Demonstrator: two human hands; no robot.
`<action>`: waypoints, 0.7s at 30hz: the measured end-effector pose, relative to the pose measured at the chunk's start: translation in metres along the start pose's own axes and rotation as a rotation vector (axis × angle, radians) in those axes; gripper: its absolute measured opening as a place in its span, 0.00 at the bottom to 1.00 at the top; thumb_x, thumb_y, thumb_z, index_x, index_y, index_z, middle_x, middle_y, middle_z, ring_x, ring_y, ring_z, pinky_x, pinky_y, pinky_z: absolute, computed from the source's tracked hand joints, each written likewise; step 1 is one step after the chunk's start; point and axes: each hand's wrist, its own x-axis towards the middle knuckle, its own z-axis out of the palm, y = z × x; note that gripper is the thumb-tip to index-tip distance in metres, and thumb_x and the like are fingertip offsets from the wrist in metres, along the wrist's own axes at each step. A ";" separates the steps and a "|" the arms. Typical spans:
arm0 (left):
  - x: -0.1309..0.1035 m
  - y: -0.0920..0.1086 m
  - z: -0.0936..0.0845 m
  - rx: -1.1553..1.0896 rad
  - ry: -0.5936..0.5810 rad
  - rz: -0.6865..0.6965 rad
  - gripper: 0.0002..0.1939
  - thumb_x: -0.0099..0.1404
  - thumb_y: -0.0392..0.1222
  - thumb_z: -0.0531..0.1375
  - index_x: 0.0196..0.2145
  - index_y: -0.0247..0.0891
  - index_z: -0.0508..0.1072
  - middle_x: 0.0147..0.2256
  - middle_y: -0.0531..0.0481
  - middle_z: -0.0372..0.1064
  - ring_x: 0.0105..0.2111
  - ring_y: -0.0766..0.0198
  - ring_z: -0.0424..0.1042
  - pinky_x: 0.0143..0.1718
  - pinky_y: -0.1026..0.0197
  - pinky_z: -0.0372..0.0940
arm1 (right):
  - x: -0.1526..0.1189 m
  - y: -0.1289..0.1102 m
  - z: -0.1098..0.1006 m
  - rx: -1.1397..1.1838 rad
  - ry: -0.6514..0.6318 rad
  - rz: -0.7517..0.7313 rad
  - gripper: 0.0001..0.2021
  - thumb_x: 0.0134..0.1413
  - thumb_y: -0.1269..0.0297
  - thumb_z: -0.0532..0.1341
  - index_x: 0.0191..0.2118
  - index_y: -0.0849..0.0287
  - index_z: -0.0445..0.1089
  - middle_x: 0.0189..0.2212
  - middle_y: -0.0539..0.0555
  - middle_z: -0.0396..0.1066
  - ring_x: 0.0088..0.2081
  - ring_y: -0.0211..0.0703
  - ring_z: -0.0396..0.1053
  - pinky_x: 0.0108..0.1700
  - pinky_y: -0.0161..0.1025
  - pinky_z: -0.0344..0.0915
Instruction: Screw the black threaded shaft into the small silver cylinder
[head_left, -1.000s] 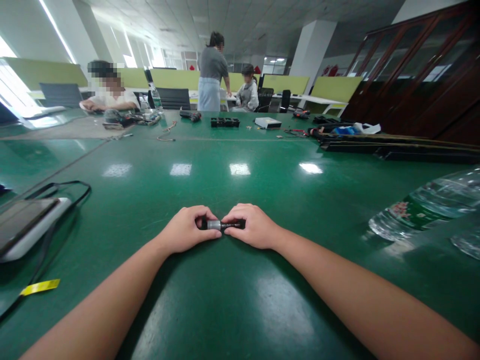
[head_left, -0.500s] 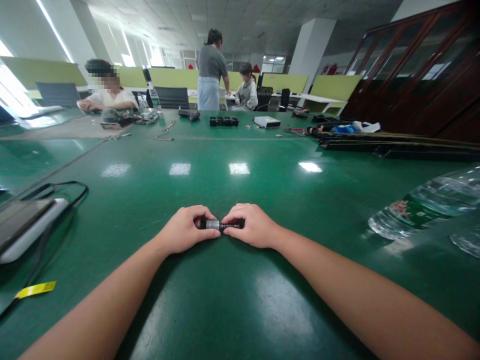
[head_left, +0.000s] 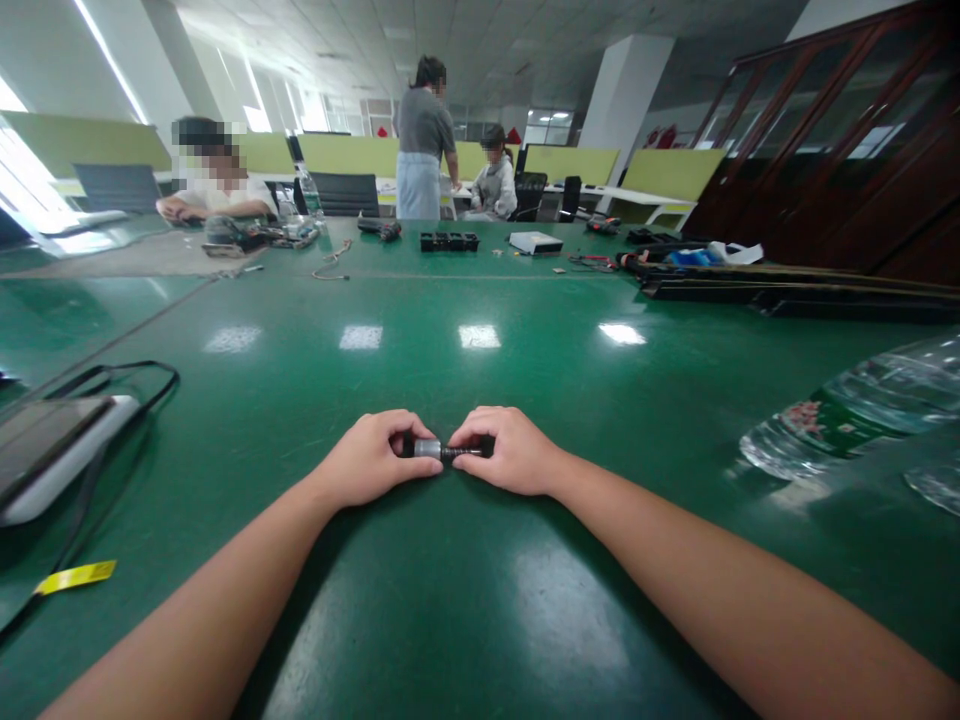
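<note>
Between my two hands, just above or on the green table (head_left: 450, 560), lies a small silver metal cylinder (head_left: 427, 449) with a dark ridged shaft (head_left: 459, 452) running out of its right end. My left hand (head_left: 364, 458) pinches the cylinder between thumb and fingers. Closed round the shaft is my right hand (head_left: 519, 452), its thumb and fingertips gripping the ridged part. Inside my curled fingers, both outer ends of the piece are partly hidden.
A clear water bottle (head_left: 840, 420) lies at the right. On the left sit a white-edged device (head_left: 112, 440) and a black cable (head_left: 82, 480) with a yellow tag (head_left: 79, 577). Tools and black parts (head_left: 448, 242) line the far edge. Three people are beyond.
My right fingertips have shifted slightly to the right, so a little more of the ridged shaft shows. The left hand keeps its hold.
</note>
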 end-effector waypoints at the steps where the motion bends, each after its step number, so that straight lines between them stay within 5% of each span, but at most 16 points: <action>1: 0.000 0.000 0.000 -0.002 0.000 0.002 0.16 0.55 0.53 0.65 0.36 0.39 0.76 0.28 0.53 0.68 0.28 0.64 0.64 0.30 0.64 0.57 | 0.000 0.000 0.000 0.000 0.002 0.002 0.06 0.47 0.70 0.66 0.34 0.58 0.76 0.29 0.51 0.73 0.31 0.38 0.68 0.36 0.35 0.62; 21: 0.001 -0.004 -0.001 -0.041 0.017 -0.029 0.18 0.53 0.55 0.66 0.36 0.40 0.77 0.26 0.54 0.67 0.27 0.64 0.65 0.28 0.63 0.58 | -0.005 0.010 -0.012 -0.055 0.018 0.062 0.03 0.44 0.68 0.68 0.29 0.59 0.74 0.25 0.49 0.69 0.28 0.36 0.65 0.32 0.34 0.60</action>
